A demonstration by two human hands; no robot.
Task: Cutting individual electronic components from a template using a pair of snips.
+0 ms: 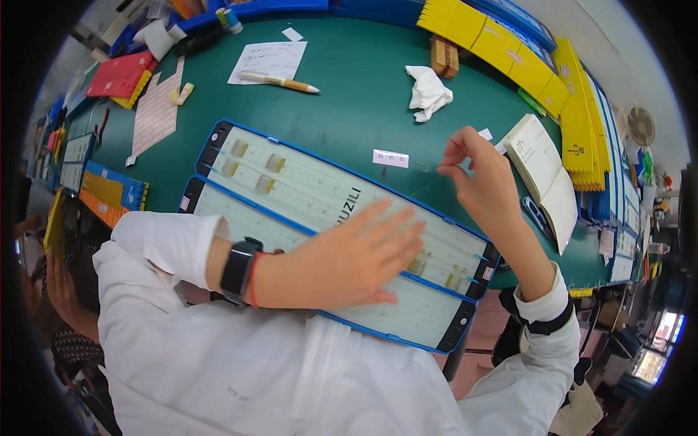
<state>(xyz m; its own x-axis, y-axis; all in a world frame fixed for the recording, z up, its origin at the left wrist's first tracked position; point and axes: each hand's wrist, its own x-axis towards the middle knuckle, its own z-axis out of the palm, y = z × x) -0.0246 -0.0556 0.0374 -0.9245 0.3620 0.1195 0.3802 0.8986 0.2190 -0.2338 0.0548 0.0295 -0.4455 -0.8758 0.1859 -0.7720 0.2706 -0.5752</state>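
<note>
A long blue-edged case (pixel 305 171) with pale panels lies open before me, slanting down to the right. Small bundles of fine yellowish and dark strands (pixel 275 162) sit in rows on it, with more at its right end. Over its middle, my left hand (pixel 349 254) is spread flat, palm down and slightly blurred; whether it touches the panel I cannot tell. Beyond the case's far edge, my right hand (pixel 480 174) pinches a faint thin line that trails toward the case. Near those fingertips lie a white printed label strip (pixel 390 158) and a small bent wire (pixel 419 166).
On the green table (pixel 342 109) are a pen (pixel 291 84) on paper, crumpled tissue (pixel 429 93), a wooden block (pixel 444 57) and an open notebook (pixel 542 163). Yellow boards (pixel 494 47) line the back right. Another person's hand (pixel 64 291) shows at far left.
</note>
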